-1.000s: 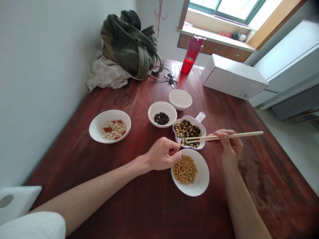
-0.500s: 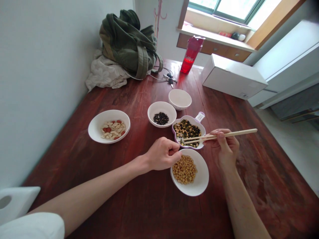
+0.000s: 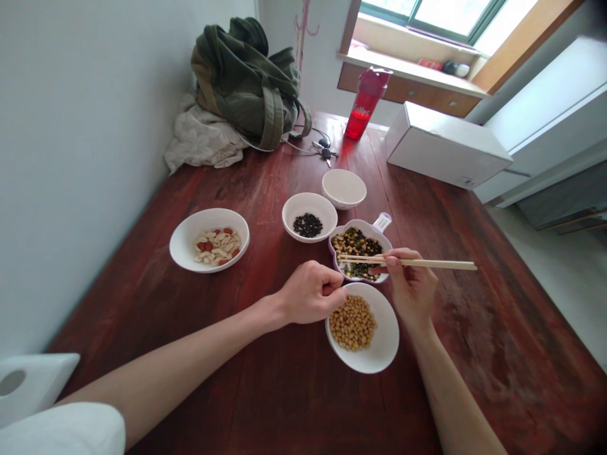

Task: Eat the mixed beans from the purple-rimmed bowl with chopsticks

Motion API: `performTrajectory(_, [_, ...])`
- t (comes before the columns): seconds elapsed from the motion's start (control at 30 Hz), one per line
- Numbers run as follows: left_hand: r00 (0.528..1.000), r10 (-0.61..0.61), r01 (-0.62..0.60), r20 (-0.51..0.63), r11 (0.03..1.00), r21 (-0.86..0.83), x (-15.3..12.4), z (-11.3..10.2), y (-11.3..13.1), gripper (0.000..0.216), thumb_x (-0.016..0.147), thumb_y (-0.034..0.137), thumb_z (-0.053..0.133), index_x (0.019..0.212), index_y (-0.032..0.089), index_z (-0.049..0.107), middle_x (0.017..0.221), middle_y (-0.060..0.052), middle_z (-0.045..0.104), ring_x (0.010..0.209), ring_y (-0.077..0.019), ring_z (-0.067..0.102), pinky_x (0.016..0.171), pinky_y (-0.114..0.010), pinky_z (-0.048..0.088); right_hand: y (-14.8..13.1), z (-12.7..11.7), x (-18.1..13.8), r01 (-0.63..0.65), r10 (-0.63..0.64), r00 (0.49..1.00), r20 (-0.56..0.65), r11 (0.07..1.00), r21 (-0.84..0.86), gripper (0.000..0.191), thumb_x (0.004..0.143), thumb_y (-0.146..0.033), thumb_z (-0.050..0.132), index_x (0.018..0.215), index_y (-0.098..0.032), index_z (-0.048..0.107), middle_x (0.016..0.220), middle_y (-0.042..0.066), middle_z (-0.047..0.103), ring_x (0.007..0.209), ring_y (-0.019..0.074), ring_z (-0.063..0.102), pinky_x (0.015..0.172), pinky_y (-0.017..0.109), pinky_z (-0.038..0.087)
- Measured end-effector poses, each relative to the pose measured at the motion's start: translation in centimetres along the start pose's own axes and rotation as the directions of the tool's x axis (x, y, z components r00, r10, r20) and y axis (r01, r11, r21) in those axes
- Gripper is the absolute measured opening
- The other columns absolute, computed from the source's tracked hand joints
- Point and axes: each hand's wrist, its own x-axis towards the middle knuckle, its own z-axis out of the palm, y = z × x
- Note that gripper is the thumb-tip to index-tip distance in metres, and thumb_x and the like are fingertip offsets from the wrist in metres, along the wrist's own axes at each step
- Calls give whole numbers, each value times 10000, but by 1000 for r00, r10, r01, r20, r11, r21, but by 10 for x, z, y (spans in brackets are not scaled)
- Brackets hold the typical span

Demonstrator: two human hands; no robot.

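Note:
My right hand (image 3: pixel 413 284) is closed around a pair of wooden chopsticks (image 3: pixel 441 263), whose tips point left over the purple-rimmed handled bowl (image 3: pixel 389 242). Inside that bowl lies a mix of dark and yellow beans (image 3: pixel 355 243). My left hand (image 3: pixel 313 292) is closed at the upper left rim of a white bowl (image 3: pixel 386 347), its thumb over the edge. Yellow soybeans (image 3: pixel 351 322) fill the left part of this bowl. Beside the mixed one stands a smaller white bowl (image 3: pixel 290 221) with black beans (image 3: pixel 308 225). Whether the chopstick tips pinch a bean is too small to tell.
A bowl (image 3: pixel 183 249) of pale pieces and red nuts stands at left. Behind the black beans is another white bowl (image 3: pixel 344 188). Keys (image 3: pixel 325 151), a red bottle (image 3: pixel 365 104), a white box (image 3: pixel 443 145) and a green bag (image 3: pixel 237 82) stand along the table's far side.
My right hand has moved left with the chopsticks, which now lie more level, their tips slightly higher and further left over the mixed beans. My left hand has stayed at the soybean bowl.

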Motion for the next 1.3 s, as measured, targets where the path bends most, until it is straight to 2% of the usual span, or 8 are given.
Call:
performTrajectory(0.47, [1000, 7, -7, -7, 1000, 5, 0, 0, -1, 415, 846, 228, 561, 571, 188, 253, 527, 71, 230, 511, -59, 217, 510, -248, 162, 0, 3, 0, -5, 5, 999, -41, 1000, 21, 148, 974, -364, 704, 943, -221, 727, 883, 19, 763, 650, 190, 774, 534, 267, 615])
performTrajectory(0.7, [1000, 18, -18, -6, 1000, 14, 0, 0, -1, 413, 854, 227, 562, 571, 183, 264, 529, 69, 240, 512, -58, 224, 512, -244, 166, -1, 4, -1, -10, 11, 998, -64, 1000, 16, 190, 971, -394, 701, 939, -209, 731, 894, 41, 787, 707, 212, 785, 610, 306, 650])
performTrajectory(0.97, [1000, 11, -11, -6, 1000, 22, 0, 0, -2, 415, 856, 223, 564, 572, 183, 263, 530, 69, 245, 515, -58, 227, 508, -243, 169, 5, 2, 2, -82, 103, 988, -115, 982, 168, 205, 939, -407, 738, 914, -204, 725, 831, 32, 769, 688, 197, 762, 667, 335, 670])
performTrajectory(1.17, [1000, 7, -7, -4, 1000, 27, 0, 0, -2, 415, 856, 224, 564, 575, 184, 261, 534, 69, 242, 511, -57, 232, 507, -240, 174, 7, -6, 11, -53, 110, 981, -158, 943, 328, 178, 929, -360, 754, 867, -198, 715, 780, 1, 717, 681, 172, 745, 665, 321, 664])
performTrajectory(1.3, [1000, 4, -4, -4, 1000, 18, 0, 0, -2, 417, 859, 227, 563, 572, 184, 263, 533, 69, 241, 509, -57, 230, 506, -240, 174, 6, -10, 13, -17, 76, 975, -209, 963, 269, 175, 919, -361, 767, 879, -200, 711, 793, 1, 723, 682, 180, 751, 642, 322, 666])
